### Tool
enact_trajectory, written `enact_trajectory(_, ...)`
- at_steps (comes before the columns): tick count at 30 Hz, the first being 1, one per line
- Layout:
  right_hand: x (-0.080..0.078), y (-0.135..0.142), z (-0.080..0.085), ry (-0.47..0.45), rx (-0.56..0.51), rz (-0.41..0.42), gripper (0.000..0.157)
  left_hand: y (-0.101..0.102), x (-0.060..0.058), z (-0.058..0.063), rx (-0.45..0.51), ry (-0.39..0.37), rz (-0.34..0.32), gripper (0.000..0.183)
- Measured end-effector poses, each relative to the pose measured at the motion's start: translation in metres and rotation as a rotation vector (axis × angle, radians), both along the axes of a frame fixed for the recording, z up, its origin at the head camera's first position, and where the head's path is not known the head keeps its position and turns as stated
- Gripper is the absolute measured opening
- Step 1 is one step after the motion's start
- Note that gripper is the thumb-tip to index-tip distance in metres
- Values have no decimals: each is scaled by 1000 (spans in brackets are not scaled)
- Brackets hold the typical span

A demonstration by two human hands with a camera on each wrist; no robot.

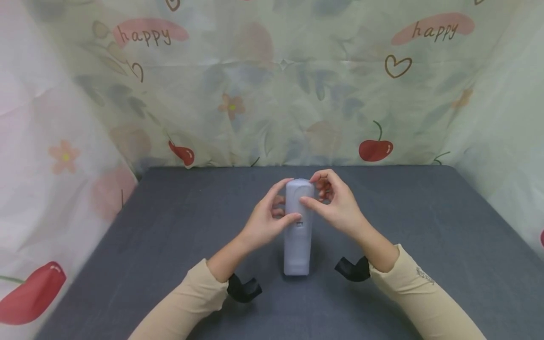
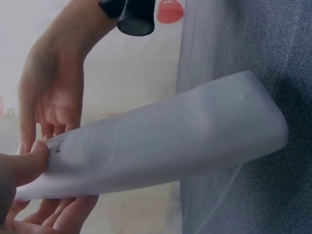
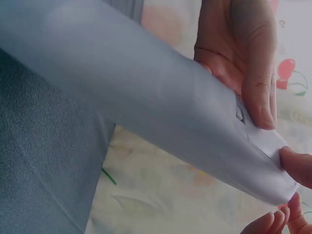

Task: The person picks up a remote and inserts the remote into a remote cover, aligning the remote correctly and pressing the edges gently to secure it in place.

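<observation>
A pale grey-white remote control [image 1: 296,250] stands on end in the middle of the head view, its back facing me. On that back a small latch notch [image 3: 240,114] and the outline of a battery cover show. My left hand [image 1: 264,219] grips the remote's left side, thumb on the back near the notch and fingers round behind. My right hand [image 1: 340,205] pinches the upper part, with the thumb on the cover area and the index finger at the top edge. In the left wrist view, the long lower body [image 2: 195,126] slants over the table.
A dark grey table [image 1: 191,212] lies under both forearms. Printed cloth [image 1: 280,94] walls off the back and the sides. Black wrist-worn fittings [image 1: 245,289] jut out below the cream sleeves [image 1: 187,293].
</observation>
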State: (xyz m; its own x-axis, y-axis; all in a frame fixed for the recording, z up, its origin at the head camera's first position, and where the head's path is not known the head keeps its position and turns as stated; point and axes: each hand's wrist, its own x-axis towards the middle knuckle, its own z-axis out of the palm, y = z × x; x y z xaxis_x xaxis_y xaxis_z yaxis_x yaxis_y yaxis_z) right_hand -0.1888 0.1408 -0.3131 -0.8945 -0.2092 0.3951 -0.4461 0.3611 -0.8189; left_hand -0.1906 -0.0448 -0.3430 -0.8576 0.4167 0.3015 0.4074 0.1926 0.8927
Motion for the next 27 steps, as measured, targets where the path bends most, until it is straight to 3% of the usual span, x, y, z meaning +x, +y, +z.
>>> enact_trajectory(6, 0, -1, -4, 33, -79, 6, 13, 2, 1, 1, 5, -4, -9, 72)
enact_trajectory(10, -1, -2, -6, 23, -103, -9, 20, 2, 2, 2, 19, -17, 2, 72)
enact_trajectory(14, -4, 1, -8, -85, -111, -14, 34, 2, 3, 4, 34, -15, 12, 72)
enact_trajectory(19, -7, 5, -9, -287, -123, 62, 42, 1, 1, 3, 45, -16, -1, 72)
enact_trajectory(27, -5, 5, -10, -306, -213, 68, 36, 0, 0, 3, 62, -132, -12, 51)
